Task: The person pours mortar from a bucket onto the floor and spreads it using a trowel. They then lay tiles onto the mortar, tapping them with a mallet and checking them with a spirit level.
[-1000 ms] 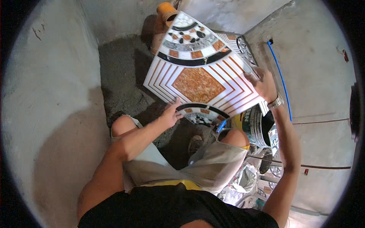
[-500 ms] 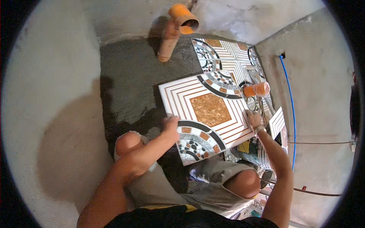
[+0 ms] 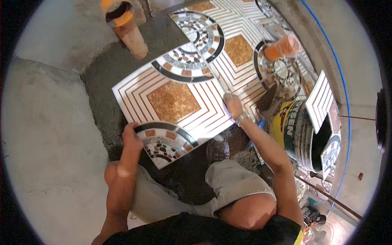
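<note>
A large square floor tile (image 3: 173, 102) with a brown marbled center, striped bands and pebble-patterned corners lies between my hands. Its far and right edges border the patterned tiles (image 3: 239, 51) on the floor, and the corner arcs nearly line up; whether it rests fully on the mortar I cannot tell. My left hand (image 3: 132, 138) grips the tile's near-left edge, fingers partly hidden beneath. On the right edge, my right hand (image 3: 233, 107) is closed around the border, close to the neighboring tile. Dark grey wet mortar (image 3: 108, 81) spreads to the left and under the tile.
An orange pipe with an open elbow (image 3: 131, 37) rises at the far left. A capped orange pipe stub (image 3: 281, 48) sticks up among the tiles. To the right stand a mortar-stained bucket (image 3: 286, 126) with cut tile pieces (image 3: 319, 102) against it, and a blue hose (image 3: 337, 61) along the wall.
The view has swung toward the right. The tile, earlier tilted and overlapping the floor tiles, now sits alongside them with its pattern closer to theirs. Both hands still grip it.
</note>
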{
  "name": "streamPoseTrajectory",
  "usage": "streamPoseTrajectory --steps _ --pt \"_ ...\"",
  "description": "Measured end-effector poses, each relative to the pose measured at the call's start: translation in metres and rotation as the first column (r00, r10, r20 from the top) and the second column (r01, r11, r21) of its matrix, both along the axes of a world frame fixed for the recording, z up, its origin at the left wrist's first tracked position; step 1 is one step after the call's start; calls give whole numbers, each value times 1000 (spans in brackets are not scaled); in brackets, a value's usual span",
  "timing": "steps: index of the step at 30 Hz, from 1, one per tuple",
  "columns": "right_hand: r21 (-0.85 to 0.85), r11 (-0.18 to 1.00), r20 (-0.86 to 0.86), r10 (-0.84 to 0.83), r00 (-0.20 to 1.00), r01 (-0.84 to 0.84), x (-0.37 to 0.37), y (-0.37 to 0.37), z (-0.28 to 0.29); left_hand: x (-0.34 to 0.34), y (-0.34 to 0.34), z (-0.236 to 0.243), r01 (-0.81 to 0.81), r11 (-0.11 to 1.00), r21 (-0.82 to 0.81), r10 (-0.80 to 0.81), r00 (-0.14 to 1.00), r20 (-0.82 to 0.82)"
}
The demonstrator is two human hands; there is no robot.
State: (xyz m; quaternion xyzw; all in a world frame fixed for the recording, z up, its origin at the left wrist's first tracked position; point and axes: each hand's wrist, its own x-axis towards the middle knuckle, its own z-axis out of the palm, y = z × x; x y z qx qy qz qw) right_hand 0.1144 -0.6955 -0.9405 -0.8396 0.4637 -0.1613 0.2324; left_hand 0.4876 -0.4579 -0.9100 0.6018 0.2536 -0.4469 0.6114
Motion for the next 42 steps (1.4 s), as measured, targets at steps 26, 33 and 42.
streamPoseTrajectory --steps 26,33,42 --pt "520 808 82 -371 925 278 18 14 37 8 9 -6 368 918 -149 -317 905 283" --pt "328 928 101 -222 970 178 14 -3 26 6 10 -2 257 960 -115 -237 958 162" --pt "314 919 262 -328 908 241 31 -32 1 0 -11 -24 162 977 -137 -141 978 150"
